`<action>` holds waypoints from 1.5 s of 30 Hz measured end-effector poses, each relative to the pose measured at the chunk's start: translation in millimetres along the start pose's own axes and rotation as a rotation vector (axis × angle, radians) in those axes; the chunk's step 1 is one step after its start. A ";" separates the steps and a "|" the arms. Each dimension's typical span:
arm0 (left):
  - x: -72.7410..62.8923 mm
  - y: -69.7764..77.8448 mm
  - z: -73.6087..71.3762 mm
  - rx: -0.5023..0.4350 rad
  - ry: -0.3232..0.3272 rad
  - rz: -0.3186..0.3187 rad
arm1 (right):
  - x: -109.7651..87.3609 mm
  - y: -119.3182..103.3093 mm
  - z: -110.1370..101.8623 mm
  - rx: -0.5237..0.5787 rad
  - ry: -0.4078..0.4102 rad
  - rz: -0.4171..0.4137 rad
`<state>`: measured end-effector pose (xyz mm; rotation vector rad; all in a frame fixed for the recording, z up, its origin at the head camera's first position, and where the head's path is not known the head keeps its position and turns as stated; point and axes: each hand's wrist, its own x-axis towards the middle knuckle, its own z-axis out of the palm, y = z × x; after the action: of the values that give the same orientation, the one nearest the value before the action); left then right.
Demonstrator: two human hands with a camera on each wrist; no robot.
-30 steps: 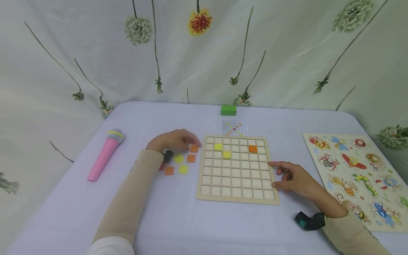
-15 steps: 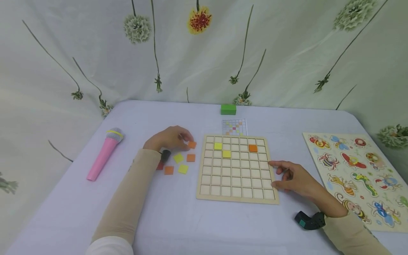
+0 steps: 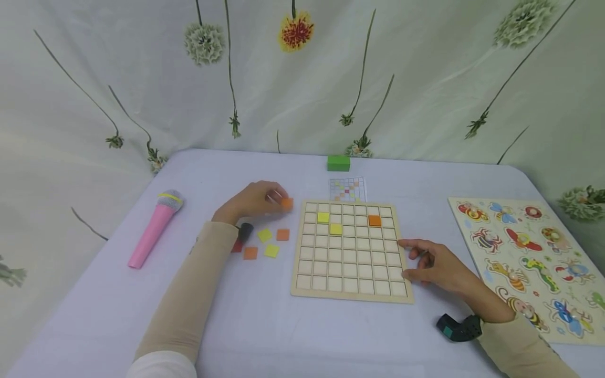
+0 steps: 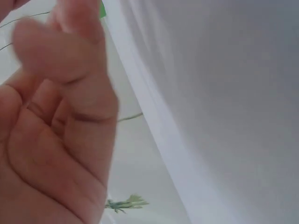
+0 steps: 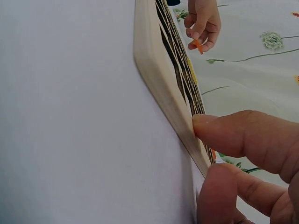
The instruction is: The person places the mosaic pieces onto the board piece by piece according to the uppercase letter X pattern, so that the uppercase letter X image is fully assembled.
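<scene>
My left hand [image 3: 255, 201] pinches an orange square tile [image 3: 287, 205] between its fingertips, just off the far left corner of a wooden grid board [image 3: 352, 296]. That tile also shows edge-on in the right wrist view. Two yellow tiles [image 3: 323, 217] and one orange tile sit in cells of the board. My right hand [image 3: 437, 265] touches the board's right edge with the tips of thumb and forefinger; its other fingers are bent. Loose tiles lie left of the board: orange [image 3: 283, 234], yellow [image 3: 271, 251] and a red one [image 3: 236, 247] partly hidden by the wrist.
A printed pattern card [image 3: 347, 189] lies behind the board, with a green block [image 3: 338, 163] farther back. At the left lies a pink toy microphone [image 3: 156, 231]. An insect puzzle board [image 3: 524, 262] lies at the right, beside the right forearm.
My left hand has taken up the orange tile from the far end of the loose group and raised it slightly away from me. The right hand stays at the board's edge.
</scene>
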<state>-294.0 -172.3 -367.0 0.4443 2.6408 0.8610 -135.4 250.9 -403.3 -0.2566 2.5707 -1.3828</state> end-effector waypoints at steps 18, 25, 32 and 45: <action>-1.4 35.5 10.1 -0.074 0.065 0.162 | -1.6 1.1 -1.5 0.017 0.000 0.001; -3.5 53.0 19.1 -0.094 0.051 0.201 | -2.4 2.2 -1.2 0.037 -0.007 -0.027; -2.0 68.9 30.2 -0.103 0.005 0.234 | -2.0 2.3 -0.9 0.029 -0.008 -0.016; 11.0 96.8 55.0 -0.014 -0.061 0.219 | -1.0 1.4 -1.4 0.033 -0.006 -0.013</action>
<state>-263.7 -65.6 -352.2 0.7550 2.5613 0.9141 -134.9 252.9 -403.6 -0.2725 2.5439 -1.4250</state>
